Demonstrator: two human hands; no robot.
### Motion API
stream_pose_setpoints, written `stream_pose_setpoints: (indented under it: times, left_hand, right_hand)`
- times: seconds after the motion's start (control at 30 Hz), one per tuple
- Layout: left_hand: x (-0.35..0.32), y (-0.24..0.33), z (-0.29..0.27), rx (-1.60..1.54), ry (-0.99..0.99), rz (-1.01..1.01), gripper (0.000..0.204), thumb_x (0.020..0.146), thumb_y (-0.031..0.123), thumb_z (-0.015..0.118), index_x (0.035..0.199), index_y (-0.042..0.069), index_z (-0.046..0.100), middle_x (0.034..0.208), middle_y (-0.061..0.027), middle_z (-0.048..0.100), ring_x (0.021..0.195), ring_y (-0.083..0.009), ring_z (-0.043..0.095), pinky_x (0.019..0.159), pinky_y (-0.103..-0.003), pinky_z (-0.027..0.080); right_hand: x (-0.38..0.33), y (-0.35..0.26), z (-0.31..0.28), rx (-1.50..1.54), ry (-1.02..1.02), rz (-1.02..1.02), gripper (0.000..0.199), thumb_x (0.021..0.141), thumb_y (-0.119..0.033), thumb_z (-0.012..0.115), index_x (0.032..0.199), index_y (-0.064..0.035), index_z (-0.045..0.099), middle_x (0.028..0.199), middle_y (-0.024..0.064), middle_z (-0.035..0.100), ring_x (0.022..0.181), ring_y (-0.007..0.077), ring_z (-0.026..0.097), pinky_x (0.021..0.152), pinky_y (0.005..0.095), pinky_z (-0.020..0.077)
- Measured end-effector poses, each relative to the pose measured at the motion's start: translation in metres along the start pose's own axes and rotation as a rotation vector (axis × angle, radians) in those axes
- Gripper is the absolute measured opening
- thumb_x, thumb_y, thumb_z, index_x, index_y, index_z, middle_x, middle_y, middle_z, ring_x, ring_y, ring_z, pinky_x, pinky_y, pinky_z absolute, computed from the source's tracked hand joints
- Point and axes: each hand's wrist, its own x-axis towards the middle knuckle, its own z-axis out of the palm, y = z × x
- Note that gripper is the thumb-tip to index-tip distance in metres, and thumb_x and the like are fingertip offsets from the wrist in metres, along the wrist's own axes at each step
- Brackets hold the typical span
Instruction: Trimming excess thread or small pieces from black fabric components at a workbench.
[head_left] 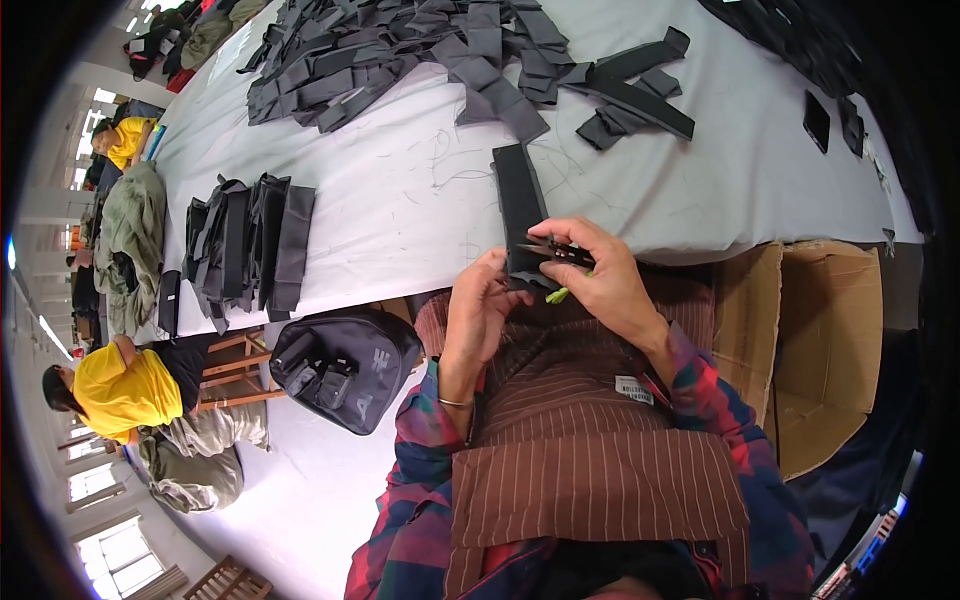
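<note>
Basically, we see the left hand (478, 303) pinching the dark strip (519, 185), likely steadying it near snips (556, 251) gripped in the right hand (607, 281).

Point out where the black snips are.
In the head view, the snips are just right of centre, held in the right hand near the lower end of a dark fabric strip.

The dark strip (517, 188) looks like flat, matt cloth; the snips (560, 252) have thin metal blades. Toward eleven o'clock, the heaped strips (400, 50) are matt, creased fabric on softly wrinkled white cloth (380, 190). At two, the phone (816, 120) is smooth and glossy; at three, the box (748, 320) is matt cardboard. At six, the apron (600, 490) is striped, matt woven cloth.
</note>
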Motion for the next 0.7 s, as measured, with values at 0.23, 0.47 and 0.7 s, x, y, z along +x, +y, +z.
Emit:
stream_pose_setpoints:
  times: [0.23, 0.47, 0.7]
  left_hand:
    - [0.008, 0.005, -0.006, 0.077, 0.02, -0.084, 0.018, 0.093, 0.016, 0.057, 0.09, 0.0, 0.065, 0.082, -0.005, 0.066, 0.069, -0.0105, 0.059, 0.064, -0.026, 0.048]
    - [0.01, 0.0, -0.005, -0.019, 0.009, 0.055, 0.016, 0.091, 0.012, 0.062, 0.077, 0.005, 0.064, 0.077, -0.0005, 0.064, 0.067, -0.007, 0.058, 0.061, -0.022, 0.047]
    - [0.008, 0.007, 0.015, 0.133, 0.09, 0.058, 0.024, 0.088, 0.002, 0.062, 0.112, 0.001, 0.057, 0.096, -0.0041, 0.066, 0.078, -0.0065, 0.059, 0.062, -0.02, 0.046]
  right_hand:
    - [-0.003, 0.001, -0.002, 0.055, 0.001, 0.03, 0.035, 0.078, 0.0, 0.067, 0.112, -0.0057, 0.061, 0.097, 0.0041, 0.061, 0.085, 0.0142, 0.056, 0.078, 0.0262, 0.0458]
    - [-0.008, -0.008, -0.016, -0.032, -0.082, -0.128, 0.026, 0.075, -0.003, 0.069, 0.1, -0.0068, 0.064, 0.087, 0.0051, 0.059, 0.074, 0.0211, 0.06, 0.068, 0.0321, 0.0483]
    - [-0.012, -0.018, -0.014, -0.258, -0.028, -0.349, 0.02, 0.068, 0.002, 0.063, 0.086, -0.0067, 0.062, 0.081, 0.0065, 0.054, 0.068, 0.0282, 0.059, 0.058, 0.0359, 0.0442]
